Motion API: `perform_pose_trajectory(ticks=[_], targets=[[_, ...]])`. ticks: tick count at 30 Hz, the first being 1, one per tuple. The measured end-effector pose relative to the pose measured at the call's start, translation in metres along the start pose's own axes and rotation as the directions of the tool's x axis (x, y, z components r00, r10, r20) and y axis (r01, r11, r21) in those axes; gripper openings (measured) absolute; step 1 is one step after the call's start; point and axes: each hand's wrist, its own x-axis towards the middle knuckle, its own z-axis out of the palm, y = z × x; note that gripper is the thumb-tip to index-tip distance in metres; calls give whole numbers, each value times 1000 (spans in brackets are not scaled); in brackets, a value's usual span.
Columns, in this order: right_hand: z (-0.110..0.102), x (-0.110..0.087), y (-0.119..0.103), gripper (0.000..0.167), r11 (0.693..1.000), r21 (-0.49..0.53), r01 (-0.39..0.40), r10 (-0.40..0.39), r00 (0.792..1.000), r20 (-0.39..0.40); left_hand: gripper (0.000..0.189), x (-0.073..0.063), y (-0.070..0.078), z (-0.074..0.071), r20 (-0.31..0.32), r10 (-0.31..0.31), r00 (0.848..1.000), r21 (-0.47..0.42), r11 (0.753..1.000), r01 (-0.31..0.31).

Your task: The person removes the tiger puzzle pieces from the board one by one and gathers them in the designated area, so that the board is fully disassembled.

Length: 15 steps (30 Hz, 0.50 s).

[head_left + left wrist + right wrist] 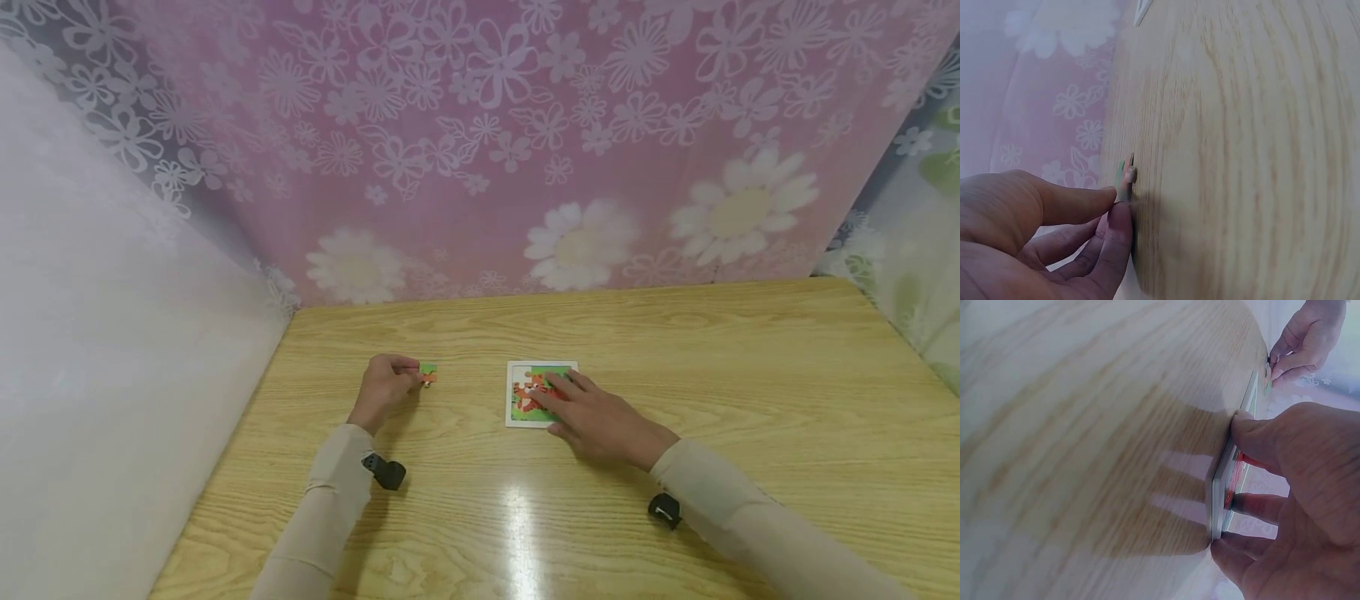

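My left hand (386, 387) pinches a small green and orange jigsaw piece (427, 373) between thumb and fingertips, just over the table. The left wrist view shows the piece (1127, 175) nearly edge-on, partly behind the fingers. To the right lies a white-framed jigsaw board (508, 408) with an orange and green animal picture. A pale gap shows at its upper left. Fairly straight, spread fingers of my right hand (603, 421) rest across the board's right part and cover some of the picture. In the right wrist view, the thumb touches the near edge of the board (1217, 487).
A wood-grain table (450, 500) lies under both hands. A pink flowered curtain (465, 167) hangs along its back edge, and a white sheet (112, 333) borders the left side. Black straps with small devices (388, 475) sit at both wrists.
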Motion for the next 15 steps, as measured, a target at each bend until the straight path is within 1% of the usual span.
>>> perform_pose_trajectory(ticks=[5, 9, 11, 15], targets=[[-1, 1, -1, 54, 1000, 24, -15, 15, 1000, 20, 27, -2, 2, -1, -1, 15, 1000, 34, 999, -15], [-2, 0, -1, 53, 1000, 25, -3, 3, 1000, 12, 29, -4, 4, -1, -17, 53, 998, 87, 995, -51], [-2, -1, -1, 52, 1000, 25, 2, -2, 1000, 5, 30, -7, 9, 2, -14, 73, 997, 104, 992, -72], [-2, -1, 0, 51, 999, 41, 1, -1, 1000, -3, 31, -14, 23, 14, 31, 116, 993, 121, 985, -119]])
